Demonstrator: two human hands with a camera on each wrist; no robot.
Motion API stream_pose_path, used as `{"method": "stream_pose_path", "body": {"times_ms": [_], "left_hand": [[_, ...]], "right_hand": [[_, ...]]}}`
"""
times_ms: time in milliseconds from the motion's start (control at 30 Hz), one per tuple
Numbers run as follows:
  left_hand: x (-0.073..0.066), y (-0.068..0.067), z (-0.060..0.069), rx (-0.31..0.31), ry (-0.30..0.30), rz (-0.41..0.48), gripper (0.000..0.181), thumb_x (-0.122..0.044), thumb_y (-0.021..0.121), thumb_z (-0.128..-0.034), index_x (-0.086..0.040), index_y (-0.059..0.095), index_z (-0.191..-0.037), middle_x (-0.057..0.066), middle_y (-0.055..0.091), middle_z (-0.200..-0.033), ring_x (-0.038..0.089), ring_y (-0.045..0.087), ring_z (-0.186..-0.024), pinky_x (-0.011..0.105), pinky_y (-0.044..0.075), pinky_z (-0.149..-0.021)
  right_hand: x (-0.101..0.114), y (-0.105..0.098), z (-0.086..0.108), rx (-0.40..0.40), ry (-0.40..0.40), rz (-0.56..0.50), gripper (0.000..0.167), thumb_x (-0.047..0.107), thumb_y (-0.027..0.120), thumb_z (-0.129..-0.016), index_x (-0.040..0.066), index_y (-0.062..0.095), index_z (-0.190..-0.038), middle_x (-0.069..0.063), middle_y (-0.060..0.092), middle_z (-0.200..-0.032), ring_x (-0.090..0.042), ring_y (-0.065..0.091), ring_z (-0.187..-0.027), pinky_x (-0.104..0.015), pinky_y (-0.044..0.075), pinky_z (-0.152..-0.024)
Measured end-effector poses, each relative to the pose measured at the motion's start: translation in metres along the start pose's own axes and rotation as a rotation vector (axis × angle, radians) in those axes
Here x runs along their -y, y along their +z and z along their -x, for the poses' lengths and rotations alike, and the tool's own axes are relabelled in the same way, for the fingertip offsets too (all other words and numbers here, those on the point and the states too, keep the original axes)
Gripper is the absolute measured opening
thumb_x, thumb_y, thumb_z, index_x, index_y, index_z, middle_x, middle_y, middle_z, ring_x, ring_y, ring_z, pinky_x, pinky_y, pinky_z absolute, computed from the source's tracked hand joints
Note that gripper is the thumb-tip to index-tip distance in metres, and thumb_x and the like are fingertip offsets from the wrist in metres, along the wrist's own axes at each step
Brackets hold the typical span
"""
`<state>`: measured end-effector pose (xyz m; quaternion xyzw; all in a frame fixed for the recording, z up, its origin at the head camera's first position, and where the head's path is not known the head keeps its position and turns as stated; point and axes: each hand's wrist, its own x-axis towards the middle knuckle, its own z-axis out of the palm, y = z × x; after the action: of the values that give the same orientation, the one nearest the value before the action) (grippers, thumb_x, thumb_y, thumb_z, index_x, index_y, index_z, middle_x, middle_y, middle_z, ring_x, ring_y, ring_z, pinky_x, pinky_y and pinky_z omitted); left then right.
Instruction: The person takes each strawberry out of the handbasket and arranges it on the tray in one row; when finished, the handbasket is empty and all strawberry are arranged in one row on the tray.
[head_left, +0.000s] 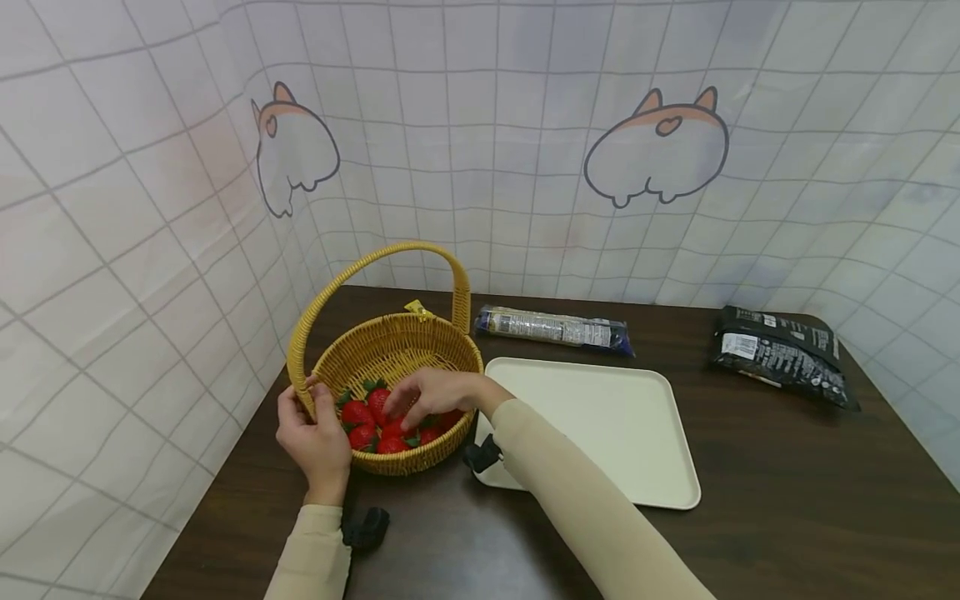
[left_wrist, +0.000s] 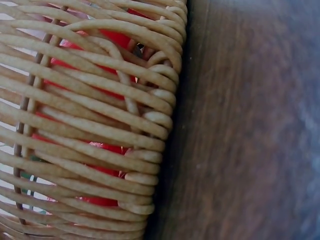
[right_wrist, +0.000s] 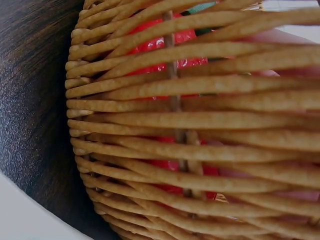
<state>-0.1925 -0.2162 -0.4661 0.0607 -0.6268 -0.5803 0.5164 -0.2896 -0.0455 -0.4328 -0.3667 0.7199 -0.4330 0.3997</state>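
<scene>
Basket [head_left: 397, 463]: woven strands, ribbed, slight sheen. Strawberries [head_left: 357, 413]: glossy skins. Tray [head_left: 615, 425]: smooth, matt, plastic-looking. Surface [head_left: 787, 483]: dark wood grain, soft shine toward near edge. Packet [head_left: 555, 328] along far edge: shiny film. Bag [head_left: 783, 354] by far right corner: glossy plastic. Sleeves [head_left: 592, 521]: matt cloth.

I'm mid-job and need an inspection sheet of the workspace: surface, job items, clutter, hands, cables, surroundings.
Surface: dark wood-grain table, with a sheen near the front.
Job items: yellow woven basket, upright, handle up; red strawberries with green leaves inside, partly hidden.
Clutter and other items: pale tray right of the basket; long printed packet behind the tray; black bag at the far right.
Left hand: holds the basket near the handle's base.
Right hand: inside the basket over the strawberries; grip unclear.
Cables: nothing seen.
Surroundings: white grid-patterned sheeting with cartoon animal prints.
</scene>
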Motion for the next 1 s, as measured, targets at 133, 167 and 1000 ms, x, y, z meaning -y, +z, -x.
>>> {"method": "stream_pose_path", "body": {"times_ms": [133, 167, 1000], "left_hand": [[0.002, 0.0, -0.001, -0.011, 0.008, -0.036, 0.026, -0.012, 0.061, -0.0942, 0.009, 0.063, -0.108, 0.0, 0.067, -0.092, 0.009, 0.06, -0.078, 0.019, 0.046, -0.067], [0.003, 0.0, -0.001, -0.013, 0.009, -0.043, 0.026, -0.013, 0.061, -0.0943, 0.009, 0.064, -0.107, -0.001, 0.067, -0.091, 0.008, 0.06, -0.077, 0.019, 0.046, -0.067], [-0.037, 0.004, 0.0, -0.032, 0.039, -0.103, 0.018, -0.001, 0.061, -0.0929, 0.014, 0.061, -0.103, -0.009, 0.066, -0.09, -0.003, 0.058, -0.076, 0.013, 0.043, -0.067]], "right_hand": [[-0.001, 0.0, 0.0, 0.011, 0.023, 0.029, 0.037, 0.0, 0.071, -0.085, 0.003, 0.066, -0.121, -0.009, 0.066, -0.121, -0.017, 0.061, -0.105, -0.027, 0.05, -0.086], [-0.001, 0.0, -0.001, 0.01, 0.029, 0.043, 0.037, 0.0, 0.072, -0.084, 0.003, 0.067, -0.12, -0.008, 0.066, -0.12, -0.016, 0.061, -0.104, -0.026, 0.05, -0.086], [0.008, 0.005, 0.02, -0.44, -0.122, 0.303, 0.034, 0.018, 0.072, -0.087, 0.014, 0.067, -0.12, 0.005, 0.064, -0.118, -0.011, 0.054, -0.109, -0.028, 0.045, -0.091]]}}
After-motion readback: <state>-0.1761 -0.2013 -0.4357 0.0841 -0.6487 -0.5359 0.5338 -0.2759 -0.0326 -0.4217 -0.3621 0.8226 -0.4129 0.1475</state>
